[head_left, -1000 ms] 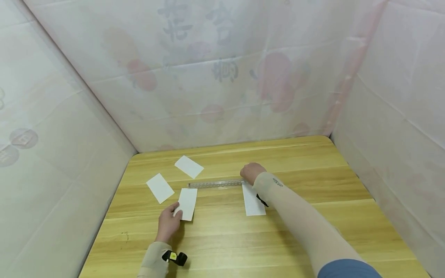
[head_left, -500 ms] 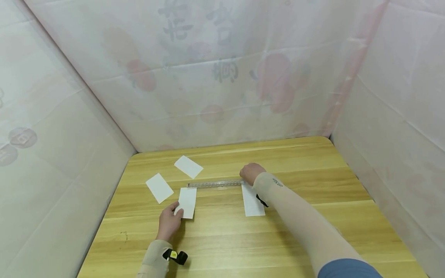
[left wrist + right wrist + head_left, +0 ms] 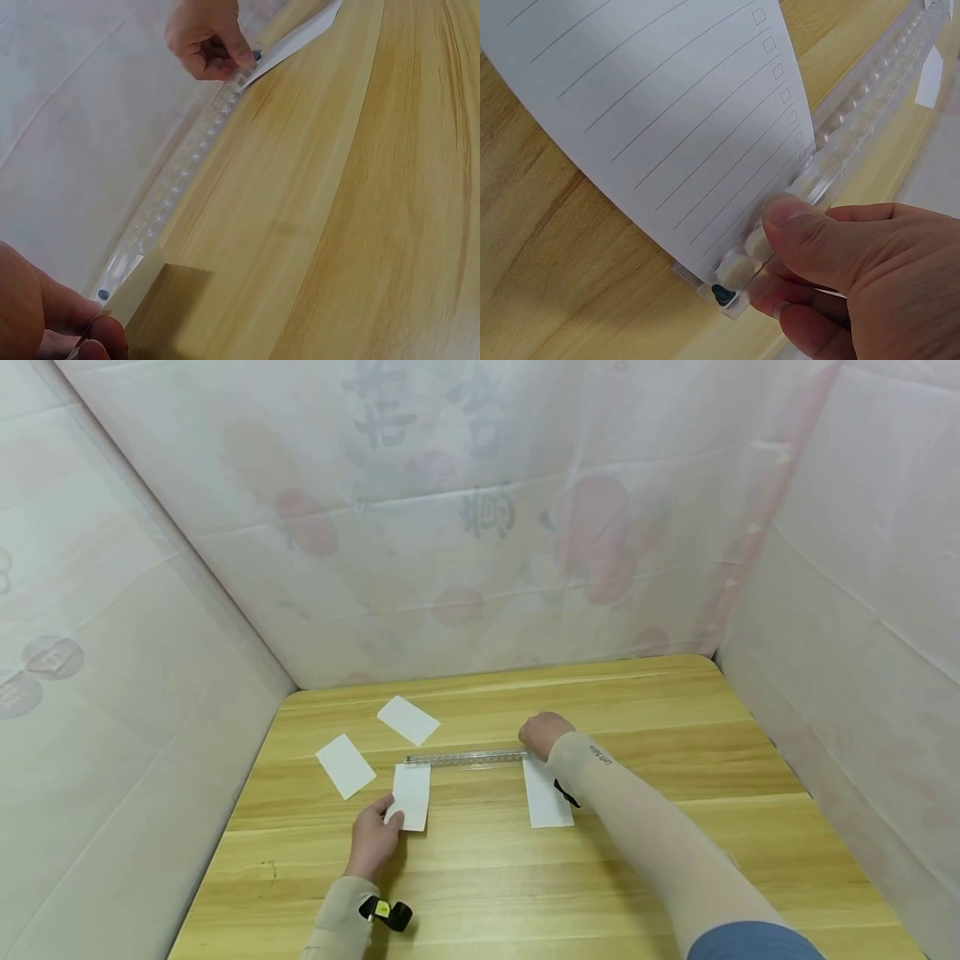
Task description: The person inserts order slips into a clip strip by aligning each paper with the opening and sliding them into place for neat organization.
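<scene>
Clear tube (image 3: 476, 758) lies crosswise on the bench (image 3: 517, 902). Contents: a row of white balls (image 3: 736, 271), dark plug (image 3: 722, 295) at the right end, second dark plug (image 3: 103, 295) at the left. Right hand (image 3: 546, 735): fingers pinching the tube near its right end. Lined sheet with checkboxes (image 3: 547, 793) meets the tube there; can't tell if it's tucked in. Left hand (image 3: 373, 839): thumb and fingers pinching a white card (image 3: 412, 797), its top edge at the tube's left end, shadow on the bench below. Two loose white cards, one beyond the tube (image 3: 408, 720), one off to its left (image 3: 346, 766).
</scene>
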{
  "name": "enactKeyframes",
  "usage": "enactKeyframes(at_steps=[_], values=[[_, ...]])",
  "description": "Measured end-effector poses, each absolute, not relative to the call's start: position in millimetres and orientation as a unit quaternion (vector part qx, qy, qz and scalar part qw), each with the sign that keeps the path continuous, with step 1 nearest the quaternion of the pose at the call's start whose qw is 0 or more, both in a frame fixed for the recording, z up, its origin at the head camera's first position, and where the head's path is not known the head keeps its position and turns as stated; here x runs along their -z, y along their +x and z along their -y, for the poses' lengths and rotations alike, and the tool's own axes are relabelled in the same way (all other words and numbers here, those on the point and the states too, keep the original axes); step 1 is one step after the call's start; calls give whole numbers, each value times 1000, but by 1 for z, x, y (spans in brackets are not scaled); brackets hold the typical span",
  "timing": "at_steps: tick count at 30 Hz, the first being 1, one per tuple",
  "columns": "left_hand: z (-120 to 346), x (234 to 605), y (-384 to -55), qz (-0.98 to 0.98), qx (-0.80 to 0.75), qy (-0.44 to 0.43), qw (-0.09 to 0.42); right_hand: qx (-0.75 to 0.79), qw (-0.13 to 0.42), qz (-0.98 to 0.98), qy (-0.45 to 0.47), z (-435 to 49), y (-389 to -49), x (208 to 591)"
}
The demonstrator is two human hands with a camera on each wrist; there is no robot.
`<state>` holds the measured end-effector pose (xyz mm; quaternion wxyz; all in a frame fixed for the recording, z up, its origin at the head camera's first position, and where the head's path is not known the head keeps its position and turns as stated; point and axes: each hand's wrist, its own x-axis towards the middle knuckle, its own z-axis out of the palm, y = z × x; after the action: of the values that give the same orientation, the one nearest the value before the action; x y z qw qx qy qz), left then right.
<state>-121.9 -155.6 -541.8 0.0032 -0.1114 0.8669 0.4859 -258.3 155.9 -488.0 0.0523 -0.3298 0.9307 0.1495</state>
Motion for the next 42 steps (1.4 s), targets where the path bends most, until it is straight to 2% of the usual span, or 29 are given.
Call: enactKeyframes(at_steps=[21, 42], values=[[146, 544, -126, -873, -479, -92, -13, -157, 49, -929, -331, -154, -256, 485], [148, 549, -131, -890, -442, -109, -39, -150, 61, -933, -322, -155, -257, 485]])
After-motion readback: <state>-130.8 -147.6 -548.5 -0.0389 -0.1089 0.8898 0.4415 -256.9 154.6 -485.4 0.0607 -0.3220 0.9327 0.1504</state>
